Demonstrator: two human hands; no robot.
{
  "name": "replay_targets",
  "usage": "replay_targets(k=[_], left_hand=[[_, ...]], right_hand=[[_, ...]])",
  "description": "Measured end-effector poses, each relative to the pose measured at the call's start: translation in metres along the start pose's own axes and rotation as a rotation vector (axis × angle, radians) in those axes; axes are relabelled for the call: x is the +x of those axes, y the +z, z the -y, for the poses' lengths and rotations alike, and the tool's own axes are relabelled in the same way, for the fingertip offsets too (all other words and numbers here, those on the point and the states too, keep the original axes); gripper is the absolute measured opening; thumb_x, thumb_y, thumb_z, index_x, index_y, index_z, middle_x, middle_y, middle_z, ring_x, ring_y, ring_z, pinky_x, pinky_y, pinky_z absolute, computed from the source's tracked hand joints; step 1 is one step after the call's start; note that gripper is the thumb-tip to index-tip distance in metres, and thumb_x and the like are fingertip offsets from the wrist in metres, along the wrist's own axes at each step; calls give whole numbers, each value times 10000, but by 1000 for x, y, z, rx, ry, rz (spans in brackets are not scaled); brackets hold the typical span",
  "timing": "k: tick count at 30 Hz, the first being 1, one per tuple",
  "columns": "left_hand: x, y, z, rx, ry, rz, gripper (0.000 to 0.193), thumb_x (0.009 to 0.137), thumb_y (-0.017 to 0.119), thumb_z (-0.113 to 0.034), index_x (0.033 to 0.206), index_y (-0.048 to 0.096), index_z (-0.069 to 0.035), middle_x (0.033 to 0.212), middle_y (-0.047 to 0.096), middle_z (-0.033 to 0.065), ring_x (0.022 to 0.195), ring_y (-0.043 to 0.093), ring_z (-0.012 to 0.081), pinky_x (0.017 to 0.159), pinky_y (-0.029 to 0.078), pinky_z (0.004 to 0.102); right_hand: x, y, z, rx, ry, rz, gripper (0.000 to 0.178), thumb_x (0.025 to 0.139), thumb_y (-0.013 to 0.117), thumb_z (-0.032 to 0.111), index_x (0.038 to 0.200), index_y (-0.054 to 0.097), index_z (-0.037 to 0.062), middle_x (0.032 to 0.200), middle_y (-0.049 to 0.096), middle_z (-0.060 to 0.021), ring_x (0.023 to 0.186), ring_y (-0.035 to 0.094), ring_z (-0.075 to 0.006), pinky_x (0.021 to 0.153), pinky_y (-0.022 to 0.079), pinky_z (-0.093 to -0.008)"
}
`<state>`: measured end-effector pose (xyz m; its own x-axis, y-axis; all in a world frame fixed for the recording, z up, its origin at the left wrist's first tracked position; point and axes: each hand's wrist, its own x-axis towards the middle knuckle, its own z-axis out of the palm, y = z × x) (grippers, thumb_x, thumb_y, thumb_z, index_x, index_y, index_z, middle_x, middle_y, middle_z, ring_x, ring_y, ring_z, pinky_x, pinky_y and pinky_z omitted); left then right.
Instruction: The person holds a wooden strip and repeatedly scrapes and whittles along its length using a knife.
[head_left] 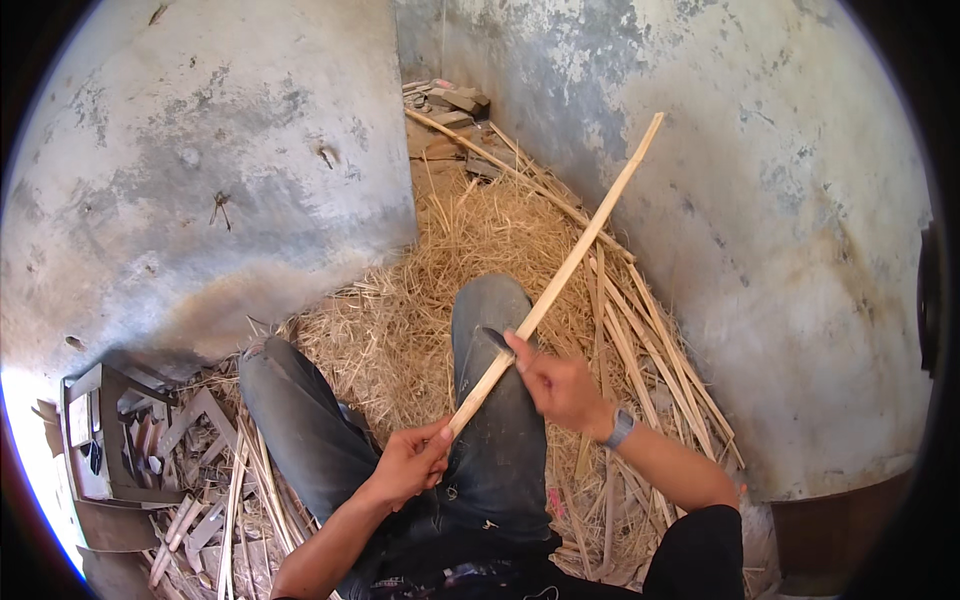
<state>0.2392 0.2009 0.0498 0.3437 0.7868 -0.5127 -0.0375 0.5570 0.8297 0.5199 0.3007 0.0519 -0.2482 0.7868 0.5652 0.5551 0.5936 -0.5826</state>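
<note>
A long pale bamboo strip [570, 265] slants across my lap, its far end raised up and to the right. My left hand [415, 462] is closed round the strip's near end, between my thighs. My right hand [560, 385] grips a small knife, with its thumb up against the strip. The knife's dark blade [496, 340] sticks out to the left across the strip, above my right knee. Most of its handle is hidden inside my fingers.
Thin shavings [390, 325] heap on the floor round my legs. More long strips [650, 350] lie along the right wall [790, 250]. Wood offcuts [205, 430] and a dark frame [95, 440] are at the left. Bricks [455, 100] are piled in the far corner.
</note>
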Motion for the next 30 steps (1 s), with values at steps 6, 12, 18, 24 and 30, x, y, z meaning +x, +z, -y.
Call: replay_targets(k=[6,12,18,24,30], left_hand=[[-6,2,-2,10,-29,25,551,1122,534,-430,1574,505,-117,666,439,-57,498,454,44,410,346,205],[-10,6,-5,13,-58,-2,544,1119,563,-387,1576,500,-98,696,491,-45,505,451,38,421,343,208],[-9,2,7,-5,-13,-18,527,1121,563,-371,1570,511,-99,701,504,-37,504,453,42,423,346,216],[-14,3,3,14,-34,-34,531,1118,575,-357,1574,503,-94,709,512,-37,510,456,43,431,343,214],[-17,0,6,-4,-34,-19,515,1120,572,-349,1579,503,-127,697,477,-46,513,440,44,428,336,211]], right_hand=[[0,-26,-7,-551,-307,125,665,916,676,82,1541,573,283,663,538,-55,517,554,-207,462,467,-375],[18,-35,-40,-656,-203,139,586,955,626,71,1498,622,290,718,506,-54,511,509,-203,426,425,-361],[20,-30,-30,-649,-213,225,626,974,591,71,1536,559,346,741,534,-73,512,538,-213,431,457,-355],[3,-22,-18,-636,-275,291,652,978,595,63,1548,542,376,756,557,-78,521,561,-229,446,480,-355],[4,-22,-22,-508,-281,176,663,926,646,49,1526,588,325,700,505,-62,516,519,-198,449,446,-356]])
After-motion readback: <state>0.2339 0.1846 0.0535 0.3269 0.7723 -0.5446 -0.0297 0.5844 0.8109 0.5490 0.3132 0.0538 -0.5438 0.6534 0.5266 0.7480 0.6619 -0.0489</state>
